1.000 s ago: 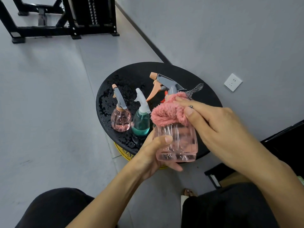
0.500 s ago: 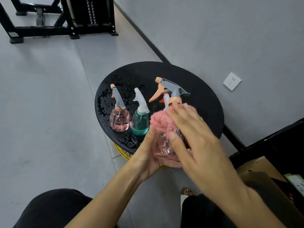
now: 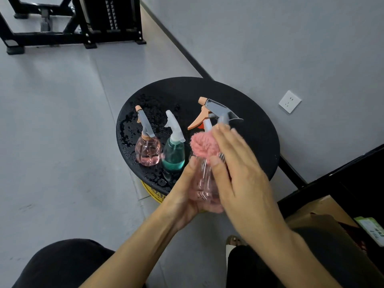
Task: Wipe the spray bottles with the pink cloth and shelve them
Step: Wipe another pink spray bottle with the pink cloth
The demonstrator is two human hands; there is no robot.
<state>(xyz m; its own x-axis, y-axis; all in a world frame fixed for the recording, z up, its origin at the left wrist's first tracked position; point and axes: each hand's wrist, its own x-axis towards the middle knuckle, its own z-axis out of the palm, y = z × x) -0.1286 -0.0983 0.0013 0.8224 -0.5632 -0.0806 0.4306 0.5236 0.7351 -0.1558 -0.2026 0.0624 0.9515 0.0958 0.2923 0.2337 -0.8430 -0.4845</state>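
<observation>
Holding the large pink spray bottle (image 3: 204,183) upright over the near edge of the round black table (image 3: 255,129), my left hand (image 3: 182,196) wraps its body. Its nozzle aims far-left. My right hand (image 3: 243,175) clamps the pink cloth (image 3: 202,145) around its shoulder. I cannot tell its contents. Left of it, the small pink spray bottle (image 3: 148,150) and the teal spray bottle (image 3: 173,154) stand on the wet tabletop, side by side.
</observation>
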